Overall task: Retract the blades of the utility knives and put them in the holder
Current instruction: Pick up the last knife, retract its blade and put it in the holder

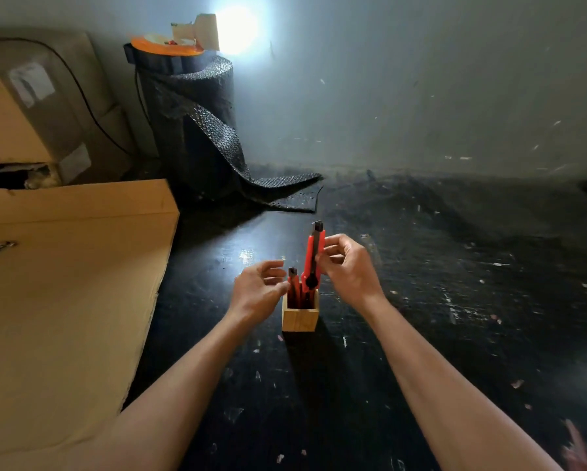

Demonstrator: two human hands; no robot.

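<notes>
A small square wooden holder (299, 318) stands on the dark floor in the middle of the head view. One red utility knife (294, 286) stands inside it, black end up. My right hand (348, 266) pinches a second red utility knife (314, 258) upright, its lower end just inside the holder's mouth, no blade showing. My left hand (259, 285) hovers just left of the holder, fingers spread and curled, its fingertips close to the standing knife; it holds nothing.
A large cardboard box (67, 287) lies close on the left. Behind it stand more boxes (30, 107) and a roll of black bubble wrap (193, 130) with an orange reel on top. A grey wall runs along the back. Paper scraps litter the scratched black floor (455, 266).
</notes>
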